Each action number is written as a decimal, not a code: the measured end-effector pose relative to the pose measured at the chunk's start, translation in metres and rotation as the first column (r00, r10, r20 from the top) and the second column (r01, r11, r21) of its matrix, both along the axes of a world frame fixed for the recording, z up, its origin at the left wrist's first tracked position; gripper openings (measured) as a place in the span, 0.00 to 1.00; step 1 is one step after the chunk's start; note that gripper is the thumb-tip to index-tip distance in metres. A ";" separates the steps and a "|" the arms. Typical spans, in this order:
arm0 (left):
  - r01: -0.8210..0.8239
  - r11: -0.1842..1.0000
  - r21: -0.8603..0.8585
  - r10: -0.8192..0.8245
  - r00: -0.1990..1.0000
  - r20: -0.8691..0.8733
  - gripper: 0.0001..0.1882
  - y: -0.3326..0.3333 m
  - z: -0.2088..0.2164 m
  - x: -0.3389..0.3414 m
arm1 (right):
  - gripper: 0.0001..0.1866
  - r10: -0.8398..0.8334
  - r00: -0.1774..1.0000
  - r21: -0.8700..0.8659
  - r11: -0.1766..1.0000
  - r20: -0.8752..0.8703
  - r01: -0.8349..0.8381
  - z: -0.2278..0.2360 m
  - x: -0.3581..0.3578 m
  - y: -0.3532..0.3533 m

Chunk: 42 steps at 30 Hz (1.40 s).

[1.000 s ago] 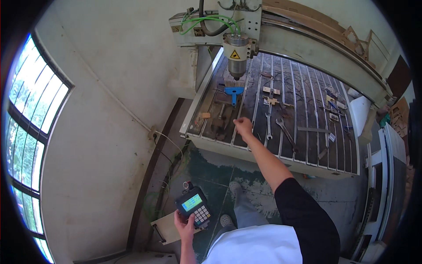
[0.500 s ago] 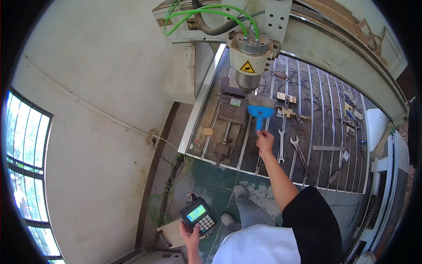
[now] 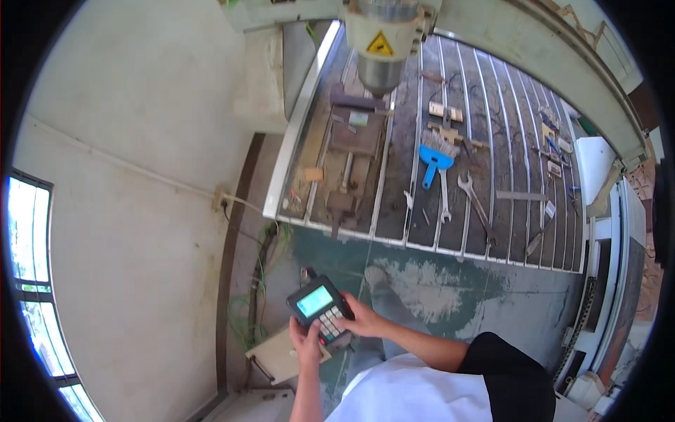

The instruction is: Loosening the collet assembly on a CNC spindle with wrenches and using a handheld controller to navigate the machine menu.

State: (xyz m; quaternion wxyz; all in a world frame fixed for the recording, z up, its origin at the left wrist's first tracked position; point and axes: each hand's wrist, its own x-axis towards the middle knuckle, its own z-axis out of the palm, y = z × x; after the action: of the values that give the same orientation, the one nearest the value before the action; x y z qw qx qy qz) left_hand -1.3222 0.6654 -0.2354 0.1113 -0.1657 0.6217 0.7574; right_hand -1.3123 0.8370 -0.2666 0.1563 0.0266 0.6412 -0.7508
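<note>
A black handheld controller with a lit screen and pale keys is in front of me at the lower middle. My left hand grips its lower left edge, thumb by the keypad. On its right side my right hand holds it too, with the thumb over the keys. A blue hand brush with grey bristles lies on the slotted machine bed, its handle toward me. Next to the brush are two open-ended wrenches, one pale and one darker. The spindle hangs over the bed.
A vise is on the bed's left part. A flat steel bar and small parts lie to the right. The gantry beam spans the far side. Cables run along the floor by the left wall, near a pale board.
My right hand has put the blue brush down on the bed and come back to the controller. The view has shifted, so the spindle sits higher in the picture.
</note>
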 end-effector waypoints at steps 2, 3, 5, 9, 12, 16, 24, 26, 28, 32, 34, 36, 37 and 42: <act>0.049 0.999 -0.001 -0.049 0.998 0.044 0.19 0.000 -0.006 -0.004 | 0.36 -0.098 0.995 0.054 0.994 -0.026 0.099 -0.006 0.014 -0.008; 0.044 0.999 -0.005 -0.044 0.997 0.058 0.19 -0.001 -0.011 -0.003 | 0.36 -0.082 0.994 0.014 0.997 0.069 0.082 -0.006 0.010 -0.006; 0.046 0.997 0.055 -0.052 0.993 0.106 0.18 -0.004 -0.020 0.000 | 0.34 -0.093 0.978 -0.010 0.995 0.187 0.096 -0.012 0.012 -0.009; 0.044 0.997 0.066 -0.051 0.992 0.119 0.18 -0.001 -0.036 0.008 | 0.33 -0.163 0.961 0.093 0.985 0.223 0.145 -0.024 0.022 -0.017; 0.070 0.997 0.045 -0.076 0.984 0.160 0.21 -0.007 -0.050 0.019 | 0.31 -0.225 0.956 0.105 0.972 0.186 0.209 -0.046 0.035 -0.027; 0.062 0.998 -0.010 -0.058 0.972 0.227 0.22 -0.009 -0.071 0.028 | 0.31 -0.272 0.947 0.142 0.958 0.171 0.250 -0.081 0.050 -0.035; 0.067 0.996 -0.067 -0.036 0.923 0.382 0.21 -0.006 -0.118 0.033 | 0.30 -0.263 0.920 0.128 0.964 0.290 0.235 -0.114 0.052 -0.029; 0.049 0.998 -0.041 -0.030 0.931 0.363 0.21 -0.001 -0.135 0.031 | 0.31 -0.276 0.889 0.096 0.961 0.365 0.259 -0.131 0.055 -0.029; 0.072 0.989 -0.126 -0.022 0.932 0.361 0.21 0.002 -0.155 0.032 | 0.32 -0.275 0.892 0.113 0.961 0.359 0.251 -0.147 0.055 -0.027; 0.030 0.994 -0.105 0.011 0.930 0.367 0.21 0.014 -0.179 0.028 | 0.33 -0.268 0.909 0.260 0.947 0.319 0.188 -0.173 0.054 -0.018; 0.041 0.991 -0.129 0.012 0.922 0.386 0.20 0.021 -0.191 0.026 | 0.33 -0.246 0.884 0.245 0.957 0.396 0.157 -0.187 0.058 -0.015; 0.098 0.985 -0.143 -0.029 0.907 0.420 0.20 0.021 -0.204 0.029 | 0.33 -0.258 0.879 0.238 0.956 0.401 0.172 -0.197 0.063 -0.013; 0.090 0.988 -0.129 -0.029 0.911 0.412 0.20 0.023 -0.210 0.031 | 0.34 -0.267 0.876 0.230 0.955 0.403 0.185 -0.202 0.065 -0.011; 0.073 0.987 -0.144 0.006 0.876 0.481 0.21 0.018 -0.243 0.051 | 0.35 -0.229 0.856 0.250 0.961 0.464 0.121 -0.211 0.066 -0.001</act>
State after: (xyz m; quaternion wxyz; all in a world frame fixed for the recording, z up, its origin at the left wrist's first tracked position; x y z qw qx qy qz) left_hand -1.2712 0.6832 -0.4785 0.2617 -0.3457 0.6354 0.6390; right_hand -1.2465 0.8359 -0.4773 0.2400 0.2904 0.6520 -0.6580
